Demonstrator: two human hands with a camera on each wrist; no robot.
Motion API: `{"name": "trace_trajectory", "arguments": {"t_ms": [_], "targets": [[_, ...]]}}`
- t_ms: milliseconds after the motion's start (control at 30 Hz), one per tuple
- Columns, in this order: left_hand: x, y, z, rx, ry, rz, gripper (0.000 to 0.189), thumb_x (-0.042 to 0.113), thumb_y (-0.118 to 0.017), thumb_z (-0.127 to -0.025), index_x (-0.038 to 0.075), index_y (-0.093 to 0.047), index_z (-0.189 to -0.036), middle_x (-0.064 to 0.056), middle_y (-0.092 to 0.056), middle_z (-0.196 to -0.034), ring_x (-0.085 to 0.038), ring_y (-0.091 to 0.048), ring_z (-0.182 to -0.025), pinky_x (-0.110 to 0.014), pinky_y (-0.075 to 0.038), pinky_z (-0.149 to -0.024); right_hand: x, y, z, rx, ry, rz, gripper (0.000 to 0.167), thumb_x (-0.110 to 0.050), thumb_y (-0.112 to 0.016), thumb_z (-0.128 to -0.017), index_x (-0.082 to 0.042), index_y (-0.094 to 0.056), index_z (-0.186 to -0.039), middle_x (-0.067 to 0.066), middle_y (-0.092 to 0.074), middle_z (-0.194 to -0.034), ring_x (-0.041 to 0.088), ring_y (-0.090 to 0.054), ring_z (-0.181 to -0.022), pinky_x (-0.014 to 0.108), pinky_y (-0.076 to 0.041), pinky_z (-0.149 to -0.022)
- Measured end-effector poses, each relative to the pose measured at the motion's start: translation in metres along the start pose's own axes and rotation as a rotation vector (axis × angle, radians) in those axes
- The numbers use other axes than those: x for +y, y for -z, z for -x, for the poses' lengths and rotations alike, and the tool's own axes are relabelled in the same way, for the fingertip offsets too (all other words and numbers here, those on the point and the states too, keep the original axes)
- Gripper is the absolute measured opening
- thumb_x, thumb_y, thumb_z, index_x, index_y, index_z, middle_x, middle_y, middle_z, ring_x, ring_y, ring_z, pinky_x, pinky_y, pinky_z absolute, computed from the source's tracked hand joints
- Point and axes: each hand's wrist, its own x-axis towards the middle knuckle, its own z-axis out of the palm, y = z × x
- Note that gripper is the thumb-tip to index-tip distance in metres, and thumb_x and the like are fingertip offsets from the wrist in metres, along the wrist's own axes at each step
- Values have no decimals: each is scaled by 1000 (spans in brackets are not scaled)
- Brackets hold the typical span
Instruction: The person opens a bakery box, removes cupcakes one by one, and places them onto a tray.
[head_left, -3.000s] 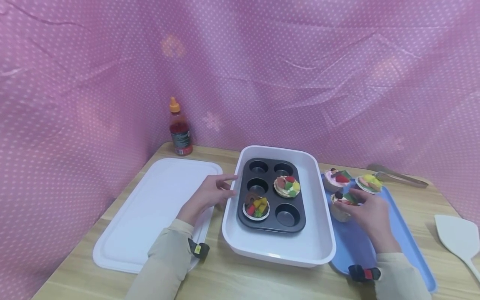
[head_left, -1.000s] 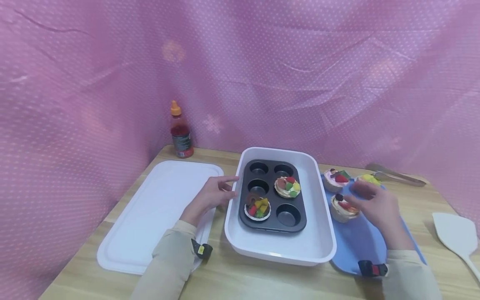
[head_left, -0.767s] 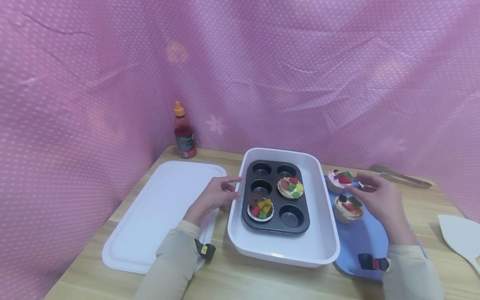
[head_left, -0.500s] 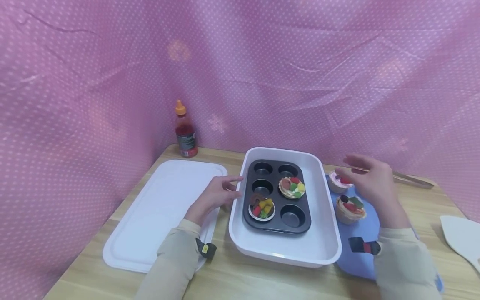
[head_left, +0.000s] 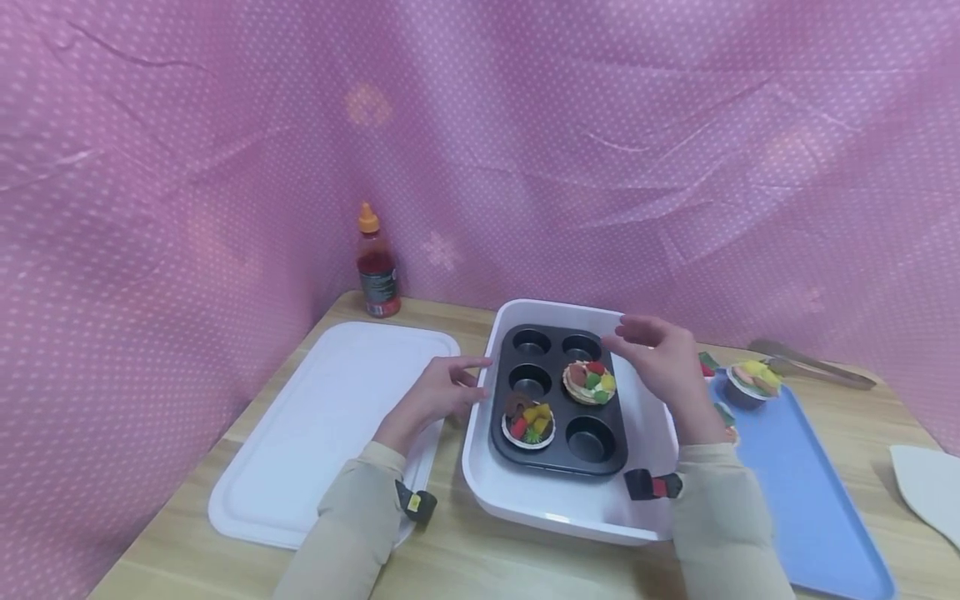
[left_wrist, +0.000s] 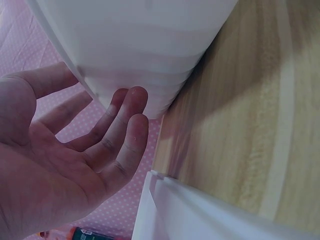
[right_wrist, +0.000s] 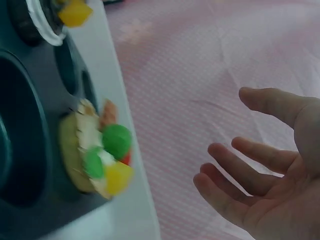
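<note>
A black muffin tin [head_left: 560, 469] lies in a deep white tray [head_left: 555, 522]. One tart with chocolate and yellow fruit [head_left: 528, 422] sits in its front left cup. A cream tart with fruit pieces [head_left: 589, 382] fills the middle right cup. My right hand [head_left: 663, 362] hovers over the white tray's right side, fingers loosely bent, nothing in them; the right wrist view shows the bare palm. At the tray's left wall, my left hand [head_left: 442, 393] has its fingers by the rim, seemingly touching it. On the blue tray [head_left: 810, 492] stands a yellow-topped cupcake [head_left: 752, 383]; others are mostly hidden behind my right arm.
A white cutting board [head_left: 330, 433] lies at left, a sauce bottle [head_left: 377, 271] behind it. Tongs [head_left: 813, 367] lie at the back right. A white spatula [head_left: 930, 492] is at the right edge. A pink dotted cloth [head_left: 480, 167] hangs behind the table.
My right hand has let go of the front cupcake on the blue tray, risen past the others, and swung left over the white tray. My left hand has stayed at the tray's wall.
</note>
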Motion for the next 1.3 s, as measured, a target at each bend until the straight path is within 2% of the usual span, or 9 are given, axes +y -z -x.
{"name": "trace_trajectory", "arguments": {"t_ms": [133,333,533,767,1100,1300], "targets": [[0,-1,0,-4,-13,-3,50,13,-75,-89,25,-65,-137,-14,-68,-112,-21,-68,-79,-34,-60,-68,4,-12,-4,-24,-27,7,62,-34,-70,-94,-7,-51,-146,20,-57,-144,40,-48,-139,60,-43,-110],[0,-1,1,12,-15,-18,50,12,-76,-88,25,-65,-136,-14,-69,-110,-21,-68,-78,-31,-58,-65,9,-32,-13,-47,2,57,65,-36,-72,-92,-5,-51,-146,21,-53,-148,42,-43,-142,58,-42,-112],[2,-2,0,1,-31,-18,51,12,-76,-88,23,-65,-137,-14,-69,-110,-21,-68,-80,-31,-58,-66,18,-43,-17,-64,-26,72,69,-36,-73,-91,-6,-48,-148,22,-49,-151,43,-39,-144,60,-38,-114],[3,0,1,24,-43,-42,49,12,-76,-88,22,-66,-135,-14,-69,-109,-21,-65,-86,-28,-54,-66,22,-52,-19,-91,-53,98,74,-37,-78,-88,-5,-49,-148,23,-50,-150,43,-50,-135,56,-47,-107],[1,0,0,20,-46,-42,49,11,-77,-87,21,-66,-135,-15,-70,-108,-20,-66,-82,-30,-56,-65,25,-56,-15,-113,-88,130,71,-35,-79,-87,-7,-52,-146,23,-52,-148,44,-50,-135,58,-44,-109],[0,-1,-1,24,-35,-47,49,12,-77,-87,22,-67,-134,-14,-69,-109,-20,-66,-84,-30,-56,-66,27,-58,-15,-133,-90,156,67,-34,-79,-88,-6,-54,-144,22,-58,-140,41,-55,-127,58,-47,-107]]}}
